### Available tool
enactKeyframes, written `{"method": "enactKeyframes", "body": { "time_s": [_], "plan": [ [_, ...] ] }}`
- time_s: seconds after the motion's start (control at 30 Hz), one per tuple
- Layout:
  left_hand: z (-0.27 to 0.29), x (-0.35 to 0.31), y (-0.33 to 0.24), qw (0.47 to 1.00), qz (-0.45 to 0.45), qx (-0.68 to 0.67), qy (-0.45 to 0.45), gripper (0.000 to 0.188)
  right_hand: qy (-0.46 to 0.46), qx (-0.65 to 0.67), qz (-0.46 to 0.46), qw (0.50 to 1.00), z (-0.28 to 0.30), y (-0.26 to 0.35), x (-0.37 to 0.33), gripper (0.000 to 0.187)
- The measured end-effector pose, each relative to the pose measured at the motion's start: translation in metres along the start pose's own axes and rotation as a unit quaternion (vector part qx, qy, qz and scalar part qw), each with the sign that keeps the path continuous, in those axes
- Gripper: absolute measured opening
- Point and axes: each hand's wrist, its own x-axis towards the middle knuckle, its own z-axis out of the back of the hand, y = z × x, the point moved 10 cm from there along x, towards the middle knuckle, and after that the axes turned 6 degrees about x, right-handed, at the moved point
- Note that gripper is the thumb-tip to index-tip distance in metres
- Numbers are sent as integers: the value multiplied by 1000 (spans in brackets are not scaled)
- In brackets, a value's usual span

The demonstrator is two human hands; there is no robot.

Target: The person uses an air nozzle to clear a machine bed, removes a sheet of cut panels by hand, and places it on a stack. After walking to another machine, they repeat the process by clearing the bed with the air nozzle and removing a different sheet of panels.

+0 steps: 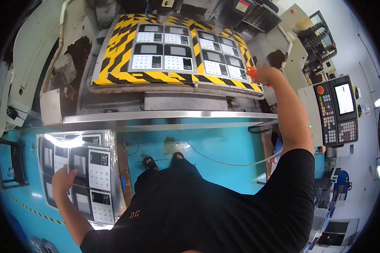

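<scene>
My right hand (265, 75) is closed round an orange air blow gun (252, 71) at the right edge of the machine bed. Its tip points left at the nearest printed panel (237, 73). Two sheets of black-and-white keypad panels (178, 63) lie flat on the bed, framed by yellow-and-black striped tape (156, 77). Down at the lower left, my left hand (63, 182) rests on a stack of similar panel sheets (99, 170), thumb apart from the fingers. A clear glossy film shows around that stack.
A metal rail (169, 116) runs along the machine's front. Machine heads hang above the bed. At right stands a control panel (335, 110) with screen and buttons. A pale hose (236, 163) crosses the blue floor (207, 168) near my feet.
</scene>
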Motion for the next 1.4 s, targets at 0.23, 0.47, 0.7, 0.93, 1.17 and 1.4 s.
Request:
{"method": "enactKeyframes", "body": {
  "time_s": [0.23,0.47,0.7,0.93,1.17,1.4],
  "plan": [
    [-23,5,6,1000,11,-12,7,76,-49,127,-112,984,-61,-123,21,42],
    [-43,-9,-8,994,101,-38,29,79,-159,192,40,968,-86,39,-9,49],
    [-92,11,-2,980,181,-76,-19,77,-163,360,77,915,-100,53,43,46],
    [-99,-18,-19,931,274,-32,-237,62,-133,339,148,919,-90,112,67,46],
    [-98,-19,-27,926,272,-46,-256,61,-114,292,326,892,-39,273,-11,45],
    [-105,-7,-19,928,275,-27,-249,60,-122,298,268,908,-42,196,-2,43]
  ]
}}
